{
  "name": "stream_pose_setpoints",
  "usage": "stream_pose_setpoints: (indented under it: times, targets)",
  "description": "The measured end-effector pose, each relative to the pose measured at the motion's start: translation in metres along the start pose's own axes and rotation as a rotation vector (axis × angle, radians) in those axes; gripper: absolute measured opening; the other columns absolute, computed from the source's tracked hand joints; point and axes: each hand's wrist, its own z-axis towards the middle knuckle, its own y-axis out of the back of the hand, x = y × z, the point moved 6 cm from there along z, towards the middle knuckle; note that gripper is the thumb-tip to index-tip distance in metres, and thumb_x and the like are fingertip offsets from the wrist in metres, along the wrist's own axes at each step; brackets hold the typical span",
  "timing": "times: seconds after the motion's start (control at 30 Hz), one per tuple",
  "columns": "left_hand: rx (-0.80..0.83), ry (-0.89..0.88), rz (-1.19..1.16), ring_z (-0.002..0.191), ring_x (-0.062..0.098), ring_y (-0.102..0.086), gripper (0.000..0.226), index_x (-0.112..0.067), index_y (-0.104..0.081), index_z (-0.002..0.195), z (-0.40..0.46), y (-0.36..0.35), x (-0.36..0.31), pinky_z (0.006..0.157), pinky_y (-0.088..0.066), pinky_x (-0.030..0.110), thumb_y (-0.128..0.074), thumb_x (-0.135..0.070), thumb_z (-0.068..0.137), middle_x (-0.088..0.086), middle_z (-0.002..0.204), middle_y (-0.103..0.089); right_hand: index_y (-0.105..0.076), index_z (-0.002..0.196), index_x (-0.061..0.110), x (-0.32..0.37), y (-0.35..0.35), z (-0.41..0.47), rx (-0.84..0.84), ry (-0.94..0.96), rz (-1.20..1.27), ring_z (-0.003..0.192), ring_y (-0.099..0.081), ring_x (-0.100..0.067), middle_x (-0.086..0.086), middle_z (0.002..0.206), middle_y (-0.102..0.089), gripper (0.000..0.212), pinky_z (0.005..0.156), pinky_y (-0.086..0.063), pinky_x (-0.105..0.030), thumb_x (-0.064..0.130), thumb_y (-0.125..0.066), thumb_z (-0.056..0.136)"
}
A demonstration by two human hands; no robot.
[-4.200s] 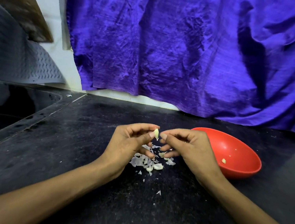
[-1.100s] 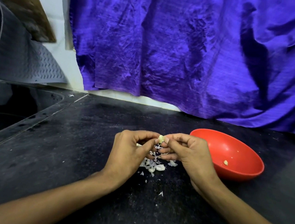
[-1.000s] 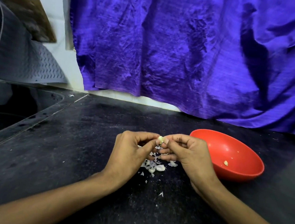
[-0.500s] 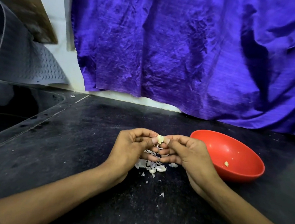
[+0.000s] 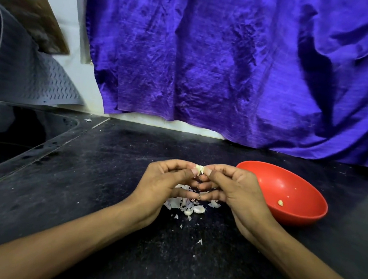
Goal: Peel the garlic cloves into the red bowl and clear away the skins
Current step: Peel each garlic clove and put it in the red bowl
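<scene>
A small pale garlic clove [image 5: 199,168] is pinched between the fingertips of my left hand [image 5: 163,182] and my right hand [image 5: 232,188], held just above the black counter. Under the hands lies a pile of white garlic skins [image 5: 180,203] with a couple of loose cloves [image 5: 198,209] at its near edge. The red bowl [image 5: 303,187] sits tilted just right of my right hand, with one peeled clove [image 5: 280,202] near its bottom.
The black stone counter [image 5: 99,176] runs left to a dark sink [image 5: 5,137]. A grey ribbed mat [image 5: 35,77] hangs over the sink side. A purple cloth [image 5: 229,65] covers the back wall. Stray skin flakes [image 5: 199,242] lie near the wrists.
Both hands have stayed over the skin pile, working the same clove at their fingertips. The view has shifted slightly. The bowl has not moved.
</scene>
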Motion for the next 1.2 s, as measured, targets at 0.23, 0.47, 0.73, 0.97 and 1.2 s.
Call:
stream_pose_setpoints:
  times: [0.23, 0.47, 0.73, 0.97, 1.2]
  targets:
    - [0.012, 0.07, -0.117, 0.068, 0.015, -0.065, 0.028, 0.01, -0.066, 0.103, 0.003, -0.002, 0.0, 0.057, -0.057, 0.027, -0.065, -0.007, 0.08, 0.018, 0.085, -0.069, -0.066, 0.095, -0.006, 0.003, 0.003, 0.001, -0.016, -0.015, 0.043, 0.062, -0.065, -0.015, -0.012, 0.077, -0.07, 0.012, 0.051, -0.055, -0.024, 0.003, -0.059, 0.091]
    - [0.002, 0.099, -0.156, 0.066, 0.012, -0.064, 0.015, 0.002, -0.068, 0.098, 0.004, -0.002, 0.0, 0.056, -0.057, 0.027, -0.062, -0.006, 0.086, 0.012, 0.082, -0.069, -0.068, 0.088, 0.001, 0.005, 0.005, 0.002, -0.035, -0.002, 0.048, 0.061, -0.064, -0.013, -0.006, 0.072, -0.067, 0.008, 0.052, -0.056, -0.025, 0.003, -0.06, 0.089]
    - [-0.02, 0.223, -0.194, 0.057, 0.014, -0.064, 0.01, -0.008, -0.065, 0.089, 0.001, -0.004, 0.004, 0.046, -0.052, 0.025, -0.057, -0.012, 0.092, 0.003, 0.078, -0.068, -0.07, 0.087, 0.004, 0.011, 0.0, -0.001, -0.004, 0.06, -0.01, 0.063, -0.064, -0.014, -0.004, 0.071, -0.066, 0.009, 0.052, -0.055, -0.025, 0.006, -0.062, 0.089]
    - [-0.006, 0.223, -0.204, 0.058, 0.014, -0.062, 0.008, -0.007, -0.066, 0.089, 0.003, -0.004, 0.005, 0.046, -0.052, 0.025, -0.064, -0.011, 0.083, 0.004, 0.079, -0.067, -0.068, 0.08, 0.001, 0.016, 0.006, 0.001, -0.057, 0.117, -0.095, 0.054, -0.06, -0.013, -0.004, 0.064, -0.063, 0.003, 0.044, -0.053, -0.025, 0.003, -0.07, 0.081]
    - [-0.008, 0.188, -0.207, 0.057, 0.011, -0.062, 0.02, -0.003, -0.069, 0.103, 0.002, -0.003, 0.003, 0.047, -0.052, 0.022, -0.063, -0.007, 0.085, 0.003, 0.078, -0.067, -0.069, 0.088, 0.014, 0.012, 0.005, 0.001, -0.021, 0.213, -0.271, 0.065, -0.066, -0.014, -0.007, 0.079, -0.067, 0.019, 0.051, -0.056, -0.028, -0.004, -0.061, 0.088]
